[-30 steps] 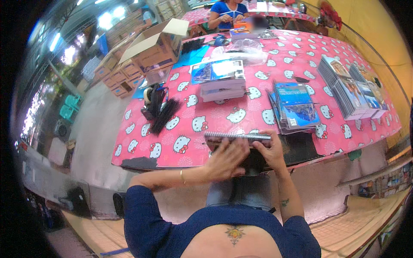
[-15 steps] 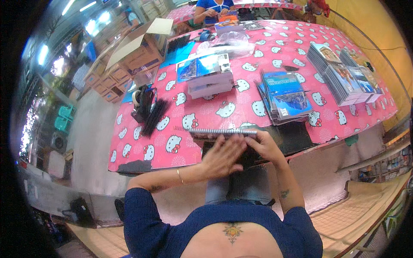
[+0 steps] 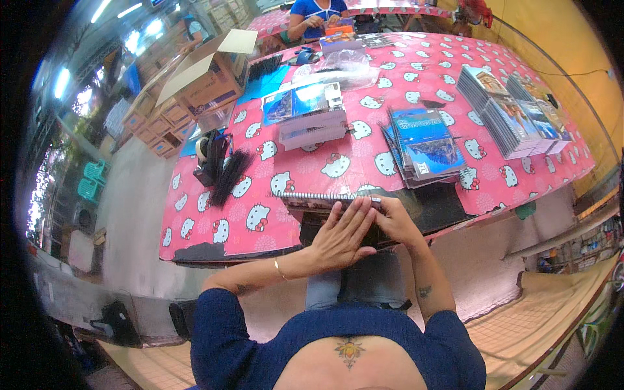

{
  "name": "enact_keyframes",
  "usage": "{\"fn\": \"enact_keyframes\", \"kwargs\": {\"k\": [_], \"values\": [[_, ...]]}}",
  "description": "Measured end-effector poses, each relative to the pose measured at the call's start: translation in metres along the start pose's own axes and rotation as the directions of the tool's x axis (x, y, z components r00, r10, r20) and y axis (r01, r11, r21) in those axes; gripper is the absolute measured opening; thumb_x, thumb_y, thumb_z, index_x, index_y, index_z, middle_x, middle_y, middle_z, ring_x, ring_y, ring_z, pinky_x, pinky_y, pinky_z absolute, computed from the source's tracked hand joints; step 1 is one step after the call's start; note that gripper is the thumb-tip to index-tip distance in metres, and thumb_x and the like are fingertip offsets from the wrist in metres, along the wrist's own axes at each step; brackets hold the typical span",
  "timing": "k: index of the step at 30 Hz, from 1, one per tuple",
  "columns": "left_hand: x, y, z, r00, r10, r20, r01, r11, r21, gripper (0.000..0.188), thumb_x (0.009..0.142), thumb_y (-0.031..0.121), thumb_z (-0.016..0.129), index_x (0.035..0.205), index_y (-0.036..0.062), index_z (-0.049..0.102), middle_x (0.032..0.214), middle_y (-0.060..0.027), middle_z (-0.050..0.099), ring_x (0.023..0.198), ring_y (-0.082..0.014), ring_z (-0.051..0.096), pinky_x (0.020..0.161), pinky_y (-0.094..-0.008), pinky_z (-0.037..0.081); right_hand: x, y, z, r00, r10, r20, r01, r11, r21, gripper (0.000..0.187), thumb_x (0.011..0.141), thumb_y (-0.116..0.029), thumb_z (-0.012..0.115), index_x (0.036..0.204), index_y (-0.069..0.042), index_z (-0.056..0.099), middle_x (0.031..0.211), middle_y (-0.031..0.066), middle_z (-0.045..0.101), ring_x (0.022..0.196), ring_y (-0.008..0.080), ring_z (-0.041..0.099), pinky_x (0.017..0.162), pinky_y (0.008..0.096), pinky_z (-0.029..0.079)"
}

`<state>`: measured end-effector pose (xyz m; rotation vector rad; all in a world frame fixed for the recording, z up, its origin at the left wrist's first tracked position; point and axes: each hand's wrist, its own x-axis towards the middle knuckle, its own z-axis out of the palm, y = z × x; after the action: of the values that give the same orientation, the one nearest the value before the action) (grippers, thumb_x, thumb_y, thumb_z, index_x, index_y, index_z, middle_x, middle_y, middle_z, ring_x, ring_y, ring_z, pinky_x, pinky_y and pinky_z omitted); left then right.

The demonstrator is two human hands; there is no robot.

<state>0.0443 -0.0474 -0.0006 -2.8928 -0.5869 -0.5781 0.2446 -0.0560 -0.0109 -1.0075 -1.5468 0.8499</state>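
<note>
Notebook [image 3: 309, 197] (spiral) | L hand [image 3: 342, 237]: fingers slightly spread | R hand [image 3: 396, 222]: pinching end | blue bklts [image 3: 424, 144]: lettered

Spiral notebook [image 3: 311, 203] partly behind hands [image 3: 340, 239], co-worker [image 3: 318, 14] cut off above

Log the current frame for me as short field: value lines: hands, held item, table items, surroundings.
held item: spiral-bound book, coil along its far edge
left hand: fingers extended, laid against the book's near side
right hand: gripping the book's right end
table: pink patterned cover
table, left: tape dispenser beside a black bristly bundle
table, middle: blue-topped stack
table, right: blue spiral books; farther right, more stacked books
surroundings: open cardboard box; co-worker in blue
</note>
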Motion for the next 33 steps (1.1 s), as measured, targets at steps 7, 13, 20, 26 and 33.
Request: {"fn": "enact_keyframes", "kwargs": {"k": [7, 13, 20, 26, 33], "values": [[0.011, 0.003, -0.026, 0.999, -0.045, -0.001, 0.044, 0.998, -0.051, 0.079, 0.101, 0.051, 0.041, 0.151, -0.0082, 0.025, 0.159, -0.0279, 0.022, 0.151, -0.0386, 0.015, 0.119, -0.0568, -0.001, -0.002, -0.014, -0.003, 0.997, 0.073, -0.003, -0.073, 0.997, -0.006, 0.033, 0.09, -0.013, 0.07, 0.12, -0.001, 0.065, 0.093, 0.0175, 0.069, 0.078, 0.0136, 0.058, 0.072, 0.0309, 0.05], [0.043, -0.03, -0.051, 0.961, -0.21, -0.18, 0.177, 0.967, -0.182, 0.03, 0.093, 0.025, 0.065, 0.118, 0.0087, 0.064, 0.113, -0.0085, 0.068, 0.108, -0.0238, 0.065, 0.118, -0.0555, 0.017, -0.001, -0.046, -0.031, 0.993, 0.11, 0.047, -0.11, 0.994, 0.012, 0.031, 0.092, -0.015, 0.068, 0.119, 0.0, 0.068, 0.101, 0.009, 0.073, 0.089, 0.0125, 0.064, 0.08, 0.0287, 0.052], [0.043, -0.029, -0.045, 0.951, -0.222, -0.217, 0.159, 0.949, -0.273, 0.021, 0.088, 0.024, 0.071, 0.105, 0.0131, 0.068, 0.095, -0.0028, 0.071, 0.09, -0.0206, 0.069, 0.114, -0.0517, 0.028, 0.018, -0.051, -0.05, 0.978, 0.17, 0.123, -0.161, 0.984, -0.08, 0.021, 0.095, -0.016, 0.064, 0.1, 0.003, 0.072, 0.082, 0.0042, 0.07, 0.079, 0.0082, 0.062, 0.075, 0.0287, 0.052], [0.042, -0.02, -0.049, 0.942, -0.243, -0.23, 0.196, 0.958, -0.21, 0.026, 0.086, 0.017, 0.07, 0.11, 0.0097, 0.066, 0.094, -0.0076, 0.068, 0.088, -0.0258, 0.065, 0.089, -0.0443, 0.046, 0.02, -0.054, -0.034, 1.0, -0.001, -0.012, -0.002, 0.968, -0.252, 0.014, 0.088, -0.012, 0.065, 0.086, 0.002, 0.063, 0.076, 0.0099, 0.065, 0.069, 0.0186, 0.064, 0.067, 0.0337, 0.052], [0.035, -0.031, -0.058, 0.976, -0.156, -0.153, 0.113, 0.961, -0.254, 0.03, 0.084, 0.011, 0.068, 0.114, 0.0083, 0.065, 0.092, -0.0082, 0.065, 0.083, -0.0277, 0.061, 0.076, -0.0406, 0.046, 0.012, -0.049, -0.022, 0.995, 0.058, -0.079, -0.076, 0.967, -0.244, 0.014, 0.087, -0.013, 0.066, 0.089, 0.001, 0.064, 0.078, 0.0092, 0.065, 0.072, 0.0178, 0.065, 0.068, 0.0331, 0.051]]}}
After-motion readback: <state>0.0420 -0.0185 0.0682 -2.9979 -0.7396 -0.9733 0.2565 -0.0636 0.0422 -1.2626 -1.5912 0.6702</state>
